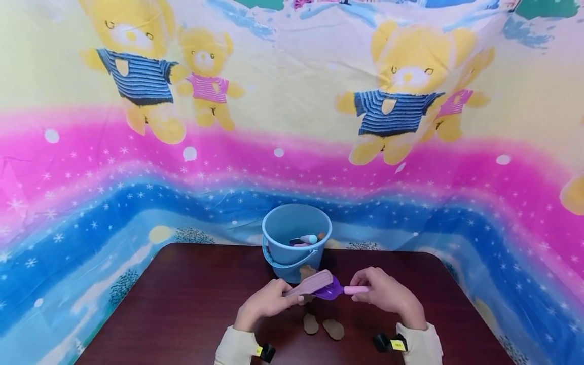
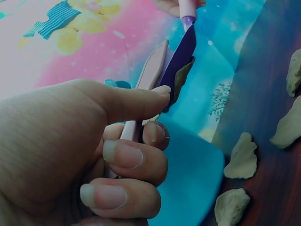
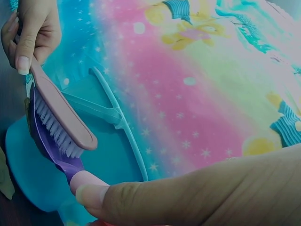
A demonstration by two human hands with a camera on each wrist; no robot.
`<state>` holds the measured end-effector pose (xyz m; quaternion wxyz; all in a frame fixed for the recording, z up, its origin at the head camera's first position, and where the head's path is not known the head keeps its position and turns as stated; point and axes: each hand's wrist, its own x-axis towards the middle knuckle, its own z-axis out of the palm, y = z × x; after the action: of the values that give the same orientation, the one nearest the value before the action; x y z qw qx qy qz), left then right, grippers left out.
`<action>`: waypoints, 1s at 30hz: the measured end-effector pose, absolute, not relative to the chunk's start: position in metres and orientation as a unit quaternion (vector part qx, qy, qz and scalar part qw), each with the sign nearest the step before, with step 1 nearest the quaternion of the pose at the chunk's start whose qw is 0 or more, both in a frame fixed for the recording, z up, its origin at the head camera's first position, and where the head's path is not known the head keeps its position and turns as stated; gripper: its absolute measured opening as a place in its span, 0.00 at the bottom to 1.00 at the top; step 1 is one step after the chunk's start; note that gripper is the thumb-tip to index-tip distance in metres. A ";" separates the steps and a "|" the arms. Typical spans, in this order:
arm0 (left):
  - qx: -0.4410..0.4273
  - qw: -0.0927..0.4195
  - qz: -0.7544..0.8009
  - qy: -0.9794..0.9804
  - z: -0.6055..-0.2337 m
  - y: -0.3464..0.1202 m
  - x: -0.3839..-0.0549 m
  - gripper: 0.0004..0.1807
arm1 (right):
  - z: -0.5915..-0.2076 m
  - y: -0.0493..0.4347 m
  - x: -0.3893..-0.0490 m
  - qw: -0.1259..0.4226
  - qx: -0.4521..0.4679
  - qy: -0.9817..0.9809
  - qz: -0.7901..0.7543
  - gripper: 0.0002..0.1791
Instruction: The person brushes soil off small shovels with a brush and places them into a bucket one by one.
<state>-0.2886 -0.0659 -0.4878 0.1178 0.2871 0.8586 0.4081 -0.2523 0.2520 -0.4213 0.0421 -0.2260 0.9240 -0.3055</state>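
My left hand (image 1: pixel 269 300) grips the handle of a pink brush (image 1: pixel 316 281) with white bristles (image 3: pixel 57 131). Its bristles lie in or against a small purple dustpan (image 1: pixel 335 291). My right hand (image 1: pixel 384 291) pinches the dustpan's pink handle (image 3: pixel 87 180) between thumb and fingers. Both tools are raised over the table, in front of a light blue bucket (image 1: pixel 284 275). A brown, leaf-like piece (image 2: pixel 183 81) shows along the dustpan's far side in the left wrist view; whether it touches the dustpan I cannot tell.
Several brown pieces, among them one piece (image 1: pixel 311 323) and a wider one (image 1: pixel 333 329), lie on the dark wooden table (image 1: pixel 182 304). Inside the bucket are several small items, including one with a pale blue end (image 1: pixel 313 239). A bear-printed cloth (image 1: pixel 283 101) hangs behind.
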 end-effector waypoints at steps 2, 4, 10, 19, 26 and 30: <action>0.280 0.121 0.413 0.858 -0.487 -0.068 -0.290 0.20 | -0.421 0.252 -0.252 0.042 -0.226 0.924 -0.306 0.09; 0.278 0.121 0.415 0.858 -0.487 -0.071 -0.291 0.19 | -0.419 0.253 -0.252 0.042 -0.226 0.924 -0.307 0.09; 0.265 0.108 0.409 0.866 -0.487 -0.084 -0.293 0.19 | -0.417 0.258 -0.251 0.048 -0.211 0.923 -0.319 0.09; 0.248 0.104 0.403 0.875 -0.485 -0.097 -0.296 0.22 | -0.417 0.265 -0.250 0.050 -0.213 0.919 -0.328 0.11; 0.262 0.117 0.425 0.859 -0.483 -0.091 -0.294 0.21 | -0.418 0.262 -0.250 0.049 -0.214 0.917 -0.332 0.12; 0.277 0.122 0.445 0.843 -0.484 -0.078 -0.291 0.23 | -0.419 0.258 -0.250 0.048 -0.221 0.916 -0.331 0.11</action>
<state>-0.2908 -0.0782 -0.4838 0.1223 0.2766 0.8430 0.4448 -0.2502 0.2584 -0.4190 0.0482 -0.2206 0.9162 -0.3310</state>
